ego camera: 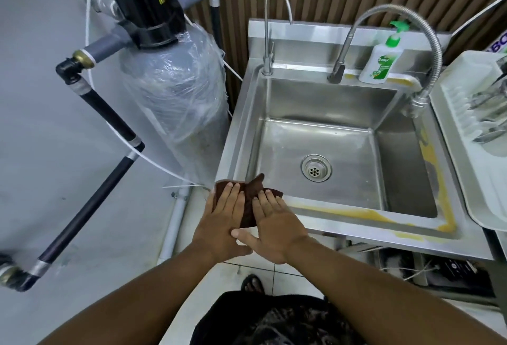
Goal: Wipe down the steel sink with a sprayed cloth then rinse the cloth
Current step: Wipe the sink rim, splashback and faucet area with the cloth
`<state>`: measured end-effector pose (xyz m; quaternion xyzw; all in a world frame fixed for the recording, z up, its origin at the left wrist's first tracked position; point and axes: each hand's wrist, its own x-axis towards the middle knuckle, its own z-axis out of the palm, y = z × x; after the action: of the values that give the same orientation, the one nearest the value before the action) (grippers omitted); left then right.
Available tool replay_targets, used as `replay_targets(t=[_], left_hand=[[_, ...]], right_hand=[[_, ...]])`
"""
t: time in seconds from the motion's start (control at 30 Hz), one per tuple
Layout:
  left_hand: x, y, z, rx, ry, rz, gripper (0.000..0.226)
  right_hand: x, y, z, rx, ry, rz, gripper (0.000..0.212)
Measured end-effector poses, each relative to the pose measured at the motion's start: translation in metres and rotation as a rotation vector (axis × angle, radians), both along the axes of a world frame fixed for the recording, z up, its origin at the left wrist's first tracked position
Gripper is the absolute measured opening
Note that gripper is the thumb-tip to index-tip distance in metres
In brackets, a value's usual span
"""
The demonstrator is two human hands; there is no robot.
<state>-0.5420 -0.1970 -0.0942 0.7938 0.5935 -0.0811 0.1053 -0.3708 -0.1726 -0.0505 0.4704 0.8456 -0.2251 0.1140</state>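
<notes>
My left hand point(223, 217) and my right hand point(274, 225) press flat, fingers straight, on the dark brown cloth point(248, 204) at the 7 o'clock corner of the square steel sink point(329, 103)

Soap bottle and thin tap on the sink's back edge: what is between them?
In the head view, the hose tap's dark nozzle hangs between the thin tap and the soap bottle.

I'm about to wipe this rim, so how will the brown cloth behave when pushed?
Probably floppy: the cloth shows folds and a raised corner, so it may bunch. It looks thin and light, likely sliding easily on the smooth steel rim of the sink.
</notes>
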Motion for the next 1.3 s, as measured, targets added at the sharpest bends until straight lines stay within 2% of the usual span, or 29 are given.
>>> replay_targets(t=[0.17,0.33,0.43,0.57,0.97,1.03,1.2,1.3], left_hand=[[-0.023,0.003,-0.002,0.032,-0.024,0.022,0.124],[-0.005,0.001,-0.004,0.021,-0.026,0.125,0.137],[0.025,0.0,-0.009,-0.003,0.004,0.132,0.132],[0.071,0.008,-0.005,-0.039,0.043,0.027,0.144],[0.184,0.008,0.009,-0.051,0.033,-0.045,0.146],[0.188,0.008,0.009,-0.057,0.035,-0.043,0.147],[0.179,0.006,0.009,-0.053,0.038,-0.07,0.141],[0.163,0.005,0.009,-0.041,0.027,-0.022,0.136]], right_hand=[[-0.028,0.011,-0.007,-0.022,-0.002,0.026,0.123],[-0.01,0.009,-0.008,0.052,-0.057,0.071,0.107],[0.016,0.005,-0.004,0.047,-0.086,0.065,0.109],[0.061,0.004,0.0,0.073,-0.111,0.034,0.111],[0.16,-0.007,0.008,0.102,-0.202,-0.058,0.102],[0.163,-0.01,0.008,0.099,-0.204,-0.08,0.105],[0.154,-0.018,-0.005,0.056,-0.179,-0.162,0.127],[0.139,-0.014,-0.008,0.031,-0.147,-0.18,0.125]])
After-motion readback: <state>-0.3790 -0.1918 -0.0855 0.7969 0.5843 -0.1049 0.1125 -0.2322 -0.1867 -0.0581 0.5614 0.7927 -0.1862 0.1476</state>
